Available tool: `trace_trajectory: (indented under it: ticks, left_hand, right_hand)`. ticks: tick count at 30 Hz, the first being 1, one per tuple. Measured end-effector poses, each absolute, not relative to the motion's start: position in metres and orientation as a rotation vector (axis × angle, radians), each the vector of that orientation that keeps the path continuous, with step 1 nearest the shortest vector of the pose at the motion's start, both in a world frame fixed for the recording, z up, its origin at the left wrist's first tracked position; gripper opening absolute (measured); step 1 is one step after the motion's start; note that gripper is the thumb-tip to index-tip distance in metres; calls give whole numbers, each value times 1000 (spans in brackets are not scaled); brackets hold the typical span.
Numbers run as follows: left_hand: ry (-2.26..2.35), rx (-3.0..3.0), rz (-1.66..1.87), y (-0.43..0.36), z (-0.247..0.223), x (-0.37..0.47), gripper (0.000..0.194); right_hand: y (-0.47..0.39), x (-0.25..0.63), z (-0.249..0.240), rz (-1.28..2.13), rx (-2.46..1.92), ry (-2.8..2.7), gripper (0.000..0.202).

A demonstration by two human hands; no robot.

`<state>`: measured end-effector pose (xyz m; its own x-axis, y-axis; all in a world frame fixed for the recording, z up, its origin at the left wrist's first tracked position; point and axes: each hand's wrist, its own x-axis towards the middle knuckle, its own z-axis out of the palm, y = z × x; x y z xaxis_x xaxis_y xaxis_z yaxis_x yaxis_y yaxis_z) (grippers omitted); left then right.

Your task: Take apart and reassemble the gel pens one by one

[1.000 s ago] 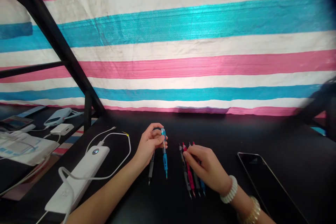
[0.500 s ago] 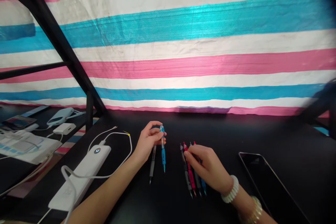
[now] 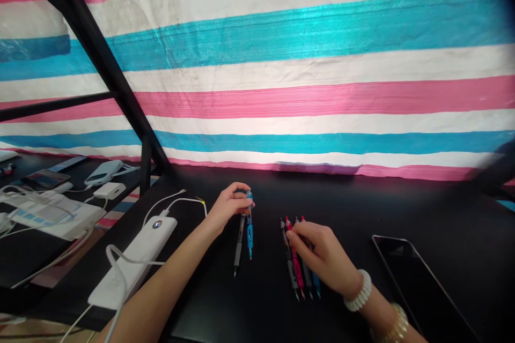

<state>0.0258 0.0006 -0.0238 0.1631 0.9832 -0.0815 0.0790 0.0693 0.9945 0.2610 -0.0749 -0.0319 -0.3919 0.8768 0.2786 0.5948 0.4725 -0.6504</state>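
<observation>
Four retractable pens (image 3: 296,265), centre-right on black counter (image 3: 217,305): probably light, stiff, smooth; best held mid-barrel. Right hand (image 3: 322,252): curled over their upper ends; whether clamped, cannot tell. Farther, leftward: grey-gripped pen (image 3: 239,246) and blue pen (image 3: 250,233), likely similar; left hand (image 3: 236,203) pinches the blue one's upper end.

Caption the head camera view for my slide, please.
Left hand holding a blue pen beside a gray pen, right hand at a row of pens on a black desk.
</observation>
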Motion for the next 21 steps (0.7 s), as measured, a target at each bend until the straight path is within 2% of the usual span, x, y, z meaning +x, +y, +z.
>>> trace_trajectory:
  ticks: [11, 21]
  left_hand:
    - [1251, 1703, 875, 8, -40, 24, 14]
    - [1363, 1861, 871, 12, -38, 15, 18]
  right_hand:
    - [-74, 260, -31, 605, -1225, -2132, 37]
    - [-74, 260, -31, 621, -1236, -2151, 36]
